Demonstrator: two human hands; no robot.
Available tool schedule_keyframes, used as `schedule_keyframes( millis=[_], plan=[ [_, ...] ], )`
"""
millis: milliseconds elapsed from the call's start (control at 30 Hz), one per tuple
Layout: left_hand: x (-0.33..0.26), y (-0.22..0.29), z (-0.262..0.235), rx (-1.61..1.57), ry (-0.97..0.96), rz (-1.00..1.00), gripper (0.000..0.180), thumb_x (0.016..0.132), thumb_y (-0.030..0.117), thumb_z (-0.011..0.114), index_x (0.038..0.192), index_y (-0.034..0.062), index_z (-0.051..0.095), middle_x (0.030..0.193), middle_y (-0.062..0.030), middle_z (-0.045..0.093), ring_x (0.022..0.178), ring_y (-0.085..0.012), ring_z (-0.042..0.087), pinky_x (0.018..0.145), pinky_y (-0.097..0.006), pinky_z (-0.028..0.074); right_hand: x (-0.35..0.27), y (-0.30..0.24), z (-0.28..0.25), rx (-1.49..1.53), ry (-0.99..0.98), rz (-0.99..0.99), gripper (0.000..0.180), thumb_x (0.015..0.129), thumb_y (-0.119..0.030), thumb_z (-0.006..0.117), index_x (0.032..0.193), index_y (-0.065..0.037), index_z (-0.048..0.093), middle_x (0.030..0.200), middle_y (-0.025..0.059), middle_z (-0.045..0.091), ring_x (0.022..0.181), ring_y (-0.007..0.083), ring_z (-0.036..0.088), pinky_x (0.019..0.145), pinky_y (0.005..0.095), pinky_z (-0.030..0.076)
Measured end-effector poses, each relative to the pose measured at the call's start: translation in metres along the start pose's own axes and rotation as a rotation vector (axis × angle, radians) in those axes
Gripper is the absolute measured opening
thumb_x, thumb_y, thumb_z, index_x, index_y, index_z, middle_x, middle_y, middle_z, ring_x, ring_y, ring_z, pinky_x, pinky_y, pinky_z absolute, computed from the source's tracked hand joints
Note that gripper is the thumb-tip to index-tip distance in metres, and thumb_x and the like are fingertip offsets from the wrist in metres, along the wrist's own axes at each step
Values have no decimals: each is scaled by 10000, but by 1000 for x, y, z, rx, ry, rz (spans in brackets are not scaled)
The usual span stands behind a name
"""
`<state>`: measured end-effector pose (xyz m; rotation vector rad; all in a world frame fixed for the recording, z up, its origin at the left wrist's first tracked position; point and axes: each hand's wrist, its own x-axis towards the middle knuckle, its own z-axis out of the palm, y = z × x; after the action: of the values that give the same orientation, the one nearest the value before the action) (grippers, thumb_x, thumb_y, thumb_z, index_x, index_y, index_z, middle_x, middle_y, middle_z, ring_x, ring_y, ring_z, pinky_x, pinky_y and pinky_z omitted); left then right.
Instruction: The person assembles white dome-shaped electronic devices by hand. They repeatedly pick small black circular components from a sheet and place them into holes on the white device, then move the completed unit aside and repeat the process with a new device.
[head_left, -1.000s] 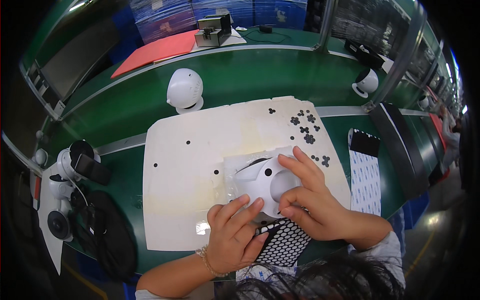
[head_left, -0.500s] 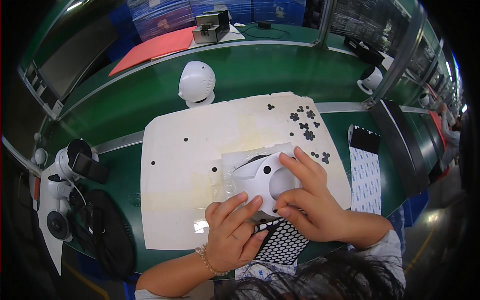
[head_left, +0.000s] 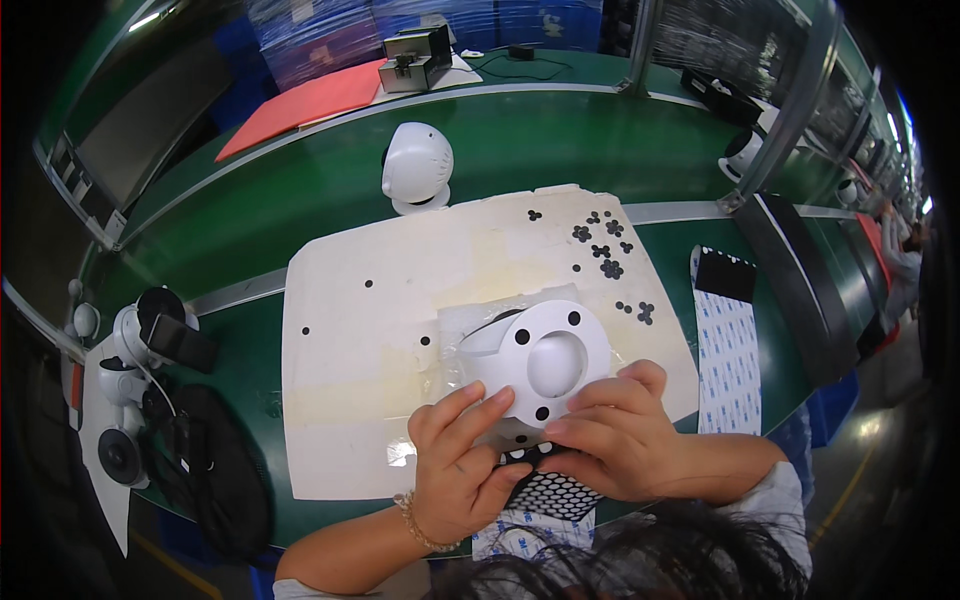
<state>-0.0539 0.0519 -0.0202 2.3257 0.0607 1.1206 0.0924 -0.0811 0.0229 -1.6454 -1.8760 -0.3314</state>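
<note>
A white camera (head_left: 482, 362) lies on clear plastic wrap in front of me, its round base (head_left: 597, 345) facing up with three black round pads on it. On the base's left lower edge rest the fingers of my left hand (head_left: 455, 470), gripping it. My right hand (head_left: 620, 440) has curled fingertips at the base's lower right rim, beside the lowest pad (head_left: 542, 414). Its thumb points down toward a black sheet with round holes (head_left: 548, 495), which lies under both hands on printed backing paper.
Loose black pads (head_left: 611, 269) lie scattered over the pale board (head_left: 340, 420). Another white camera (head_left: 417, 165) stands on the green ledge behind. At left are more white cameras (head_left: 120, 455) and a black bag (head_left: 215, 470); at right, a backing strip (head_left: 727, 350).
A small black pad between my right fingertips now sits at the base's lower edge. The right hand has drawn down off the base's upper rim. My left hand keeps its place.
</note>
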Motion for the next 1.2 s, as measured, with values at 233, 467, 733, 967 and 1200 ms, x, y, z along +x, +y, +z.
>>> schedule_keyframes(
  millis=[233,467,733,967,1200],
  plan=[
    [-1,0,1,58,-5,35,307,743,292,629,601,69,471,1175,-115,533,1094,-280,441,792,-373,280,15,1,-6,271,-96,82,241,690,-222,692,901,-136,613,940,-40,567,943,166,474,799,343,263],
    [-2,-2,2,101,-7,50,281,729,297,637,619,80,497,1168,-103,538,1090,-276,442,784,-375,279,7,-1,4,172,59,-19,193,641,-187,706,787,-140,590,1029,-40,554,985,176,462,774,348,300],
    [-1,-1,3,97,-26,48,277,710,304,653,623,87,506,1168,-109,535,1089,-276,438,774,-377,281,-5,21,-8,252,55,126,109,753,-114,601,840,-99,538,1219,121,450,1145,335,368,938,423,259],
    [-2,-1,6,93,-17,45,276,721,299,649,612,85,513,1185,-110,521,1114,-279,410,782,-377,276,-9,35,-12,331,-47,336,67,826,-123,532,871,-75,521,1328,172,321,1245,378,232,1013,446,172],
    [-4,-3,8,93,-32,27,275,728,298,646,616,84,513,1191,-114,514,1118,-283,402,781,-379,276,-9,36,-9,311,-44,320,60,816,-116,544,860,-79,525,1325,172,330,1250,367,233,1003,435,184]
  ],
)
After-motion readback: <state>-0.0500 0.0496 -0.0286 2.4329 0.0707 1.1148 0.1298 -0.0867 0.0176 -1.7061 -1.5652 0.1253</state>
